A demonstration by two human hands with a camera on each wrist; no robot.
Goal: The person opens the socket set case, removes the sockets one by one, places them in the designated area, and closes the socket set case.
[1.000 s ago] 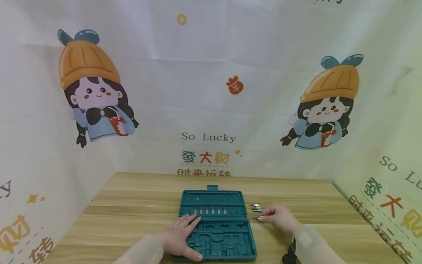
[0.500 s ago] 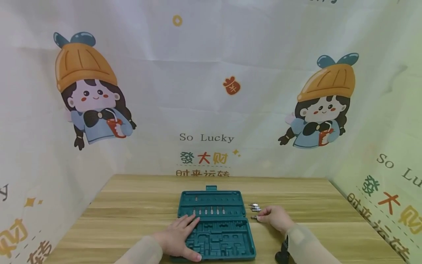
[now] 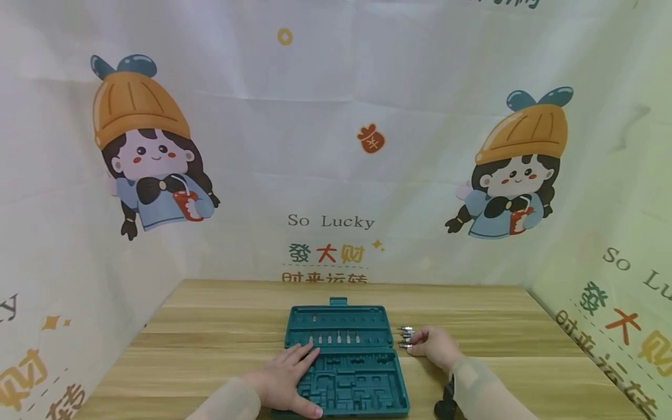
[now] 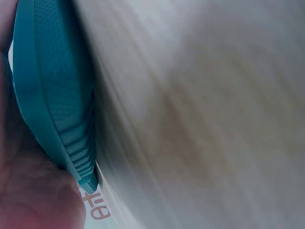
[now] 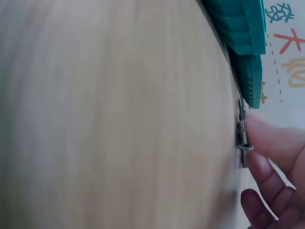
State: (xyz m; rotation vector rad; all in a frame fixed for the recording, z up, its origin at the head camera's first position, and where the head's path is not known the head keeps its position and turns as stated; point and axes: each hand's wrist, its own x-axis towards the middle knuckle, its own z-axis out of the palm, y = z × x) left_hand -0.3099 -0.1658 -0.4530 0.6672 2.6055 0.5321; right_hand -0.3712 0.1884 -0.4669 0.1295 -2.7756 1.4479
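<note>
Soft, rather flat light fills my head view; the cloth [image 3: 325,175] looks lilac-grey at upper left and yellow-green at right, with pale streaks along its folds; the small bits [image 3: 405,335] show little detail. At my left wrist, the table [image 4: 200,114] is out of focus under a brownish shade, my left hand [image 4: 38,186] dim; at my right wrist, the table smears, its edge bowed; the case [image 5: 240,28] and my right hand [image 5: 281,148] look crisper.
</note>
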